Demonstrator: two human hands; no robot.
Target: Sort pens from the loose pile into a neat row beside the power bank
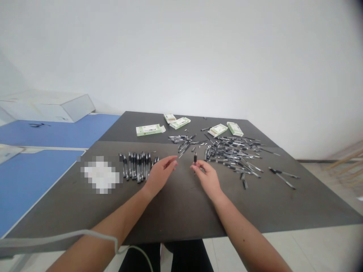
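Observation:
My right hand [208, 176] pinches a small black pen part [195, 157] and holds it upright above the dark table [181, 204]. My left hand [160, 174] hovers a little to its left with thumb and fingers curled close, and whether anything is between them I cannot make out. Just left of that hand lies a neat row of assembled black pens [137, 165]. To the right of my right hand spreads a loose heap of pens and pen parts [234, 153].
Several small green-and-white boxes [150, 129] lie along the table's far side. A blurred white patch [100, 174] sits at the left. A few stray pens [282, 176] lie at the right. Blue tables [31, 170] stand to the left, and a white wall rises behind.

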